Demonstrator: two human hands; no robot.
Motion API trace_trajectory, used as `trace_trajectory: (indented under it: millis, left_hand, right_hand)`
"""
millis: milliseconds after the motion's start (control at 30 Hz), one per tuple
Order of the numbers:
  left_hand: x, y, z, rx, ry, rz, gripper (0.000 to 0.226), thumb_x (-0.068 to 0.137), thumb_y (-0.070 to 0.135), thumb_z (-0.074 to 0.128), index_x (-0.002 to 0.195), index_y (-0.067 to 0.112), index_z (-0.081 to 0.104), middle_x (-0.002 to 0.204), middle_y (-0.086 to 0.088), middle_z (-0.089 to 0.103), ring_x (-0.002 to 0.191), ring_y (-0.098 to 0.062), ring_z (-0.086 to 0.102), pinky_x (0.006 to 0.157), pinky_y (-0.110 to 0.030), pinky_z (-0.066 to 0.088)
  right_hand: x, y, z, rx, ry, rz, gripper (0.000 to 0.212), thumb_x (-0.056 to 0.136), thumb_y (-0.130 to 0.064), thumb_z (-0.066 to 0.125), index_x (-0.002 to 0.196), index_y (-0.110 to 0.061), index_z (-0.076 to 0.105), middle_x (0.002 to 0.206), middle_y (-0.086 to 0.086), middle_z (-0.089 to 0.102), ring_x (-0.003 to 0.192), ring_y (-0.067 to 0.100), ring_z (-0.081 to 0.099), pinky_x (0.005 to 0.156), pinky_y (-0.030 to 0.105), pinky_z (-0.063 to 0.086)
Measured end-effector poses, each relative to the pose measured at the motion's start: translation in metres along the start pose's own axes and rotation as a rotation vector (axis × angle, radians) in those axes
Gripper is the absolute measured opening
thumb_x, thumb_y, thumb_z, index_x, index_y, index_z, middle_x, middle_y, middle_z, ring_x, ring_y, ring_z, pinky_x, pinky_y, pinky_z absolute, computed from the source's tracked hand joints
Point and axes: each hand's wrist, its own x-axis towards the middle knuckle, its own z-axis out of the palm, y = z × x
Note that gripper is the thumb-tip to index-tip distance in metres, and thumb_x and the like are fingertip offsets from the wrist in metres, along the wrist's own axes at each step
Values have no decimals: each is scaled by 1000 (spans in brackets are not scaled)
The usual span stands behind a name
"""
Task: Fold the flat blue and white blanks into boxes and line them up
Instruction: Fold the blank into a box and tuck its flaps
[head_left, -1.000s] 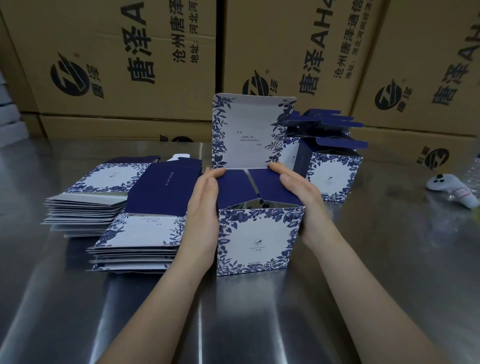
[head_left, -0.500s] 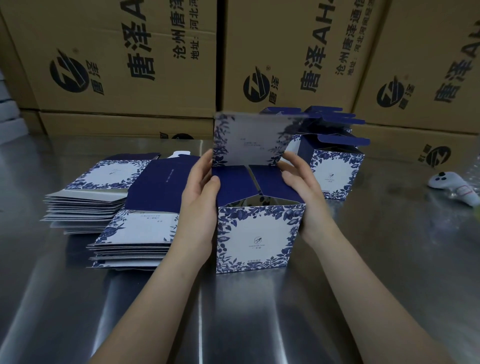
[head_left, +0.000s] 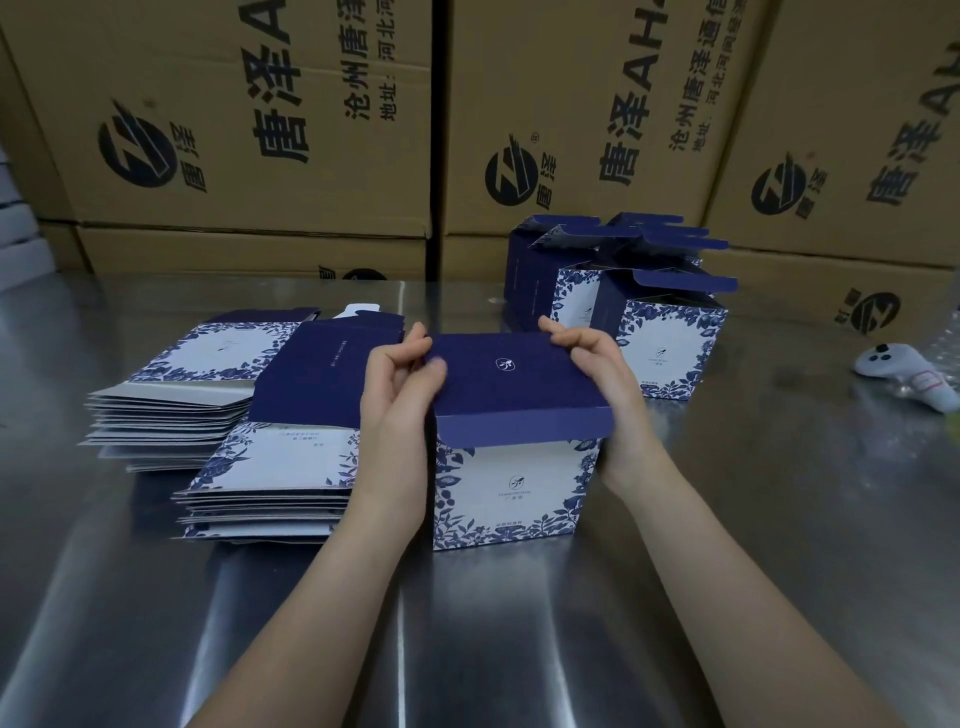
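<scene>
The box (head_left: 511, 483) stands upright on the steel table (head_left: 519, 649), in the middle of the view between the two hands. Its lid (head_left: 514, 371) now lies folded down over the top, navy side up with a small white logo. A second ago it stood upright showing its pale inside, and half a second ago it was tipping forward. The lid's front flap hangs over the upper edge of the front face, outside the box.

The left hand (head_left: 397, 384) has left the box's side and now pinches the lid's left edge, fingers curled and thumb on top. The right hand (head_left: 597, 364) has risen likewise and pinches the lid's far right corner with curled fingers.

The rest is unchanged. The near stack of flat blanks (head_left: 270, 483) lies just left of the box, with the farther stack (head_left: 171, 395) beyond it. The folded boxes (head_left: 665, 343) stand behind on the right with lids open. A white controller (head_left: 904, 374) lies at the right edge, and brown cartons (head_left: 260, 130) line the back.
</scene>
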Motion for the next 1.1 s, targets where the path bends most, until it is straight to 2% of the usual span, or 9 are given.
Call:
trace_trajectory:
  millis: [133,200,300,433,533,667,833,967,1100]
  left_hand:
    - [-4,-2,0,5,-4,30,20,85,16,62,104,22,65,123,24,62,124,-7,58,93,-25,53]
    - [-5,-2,1,31,39,47,21,93,8,60,104,24,67,127,18,62,125,-7,56,99,-26,51]
    - [-8,-2,3,83,106,96,22,89,11,63,95,30,73,121,8,66,121,-12,59,105,-36,48]
    - [-12,0,4,187,120,168,28,93,16,58,83,35,76,119,11,65,116,-3,58,97,-27,44]
    - [-15,0,6,238,83,182,29,92,32,49,107,25,72,127,14,63,120,5,54,97,-12,40]
    - [-18,-4,7,301,-12,109,52,88,42,47,138,29,53,148,14,48,137,1,41,117,-30,33]
    - [-12,-3,6,370,-53,65,53,102,36,49,153,32,33,154,23,35,139,9,32,120,-29,28]
    - [-6,-4,3,456,-66,78,55,103,38,45,155,32,28,158,21,29,140,10,28,118,-23,27]
    - [-5,-2,1,546,-79,193,35,100,33,52,134,44,51,159,16,28,125,29,29,97,4,27]
  right_hand:
    - [-1,0,0,-9,10,-13,23,95,-1,41,94,-13,60,132,-5,61,114,9,62,76,22,53]
    - [-2,-1,1,4,23,-16,22,95,-1,42,93,-13,61,132,-5,60,113,9,62,75,21,53]
    - [-6,-3,3,-25,69,-43,22,94,-1,48,87,-14,64,128,-3,61,111,8,62,76,19,50]
    - [-8,-7,5,-85,177,-83,23,91,0,54,78,-13,67,106,11,59,88,16,57,72,25,44]
    - [-8,-7,6,-127,209,-115,22,91,-1,57,80,-14,71,103,12,59,88,17,56,77,28,44]
    - [-6,-5,7,-142,229,-139,22,93,-6,56,84,-14,75,106,8,64,95,13,60,83,28,46]
    - [-4,-2,6,-94,147,-107,18,83,-27,60,86,-23,77,118,4,67,113,19,60,99,37,46]
    - [-7,1,6,-191,12,-133,22,72,-38,69,91,-30,76,127,-4,61,122,9,55,104,33,43]
    - [-5,3,0,-148,-33,-97,15,75,-23,72,88,-29,78,133,-3,57,122,7,55,101,37,46]
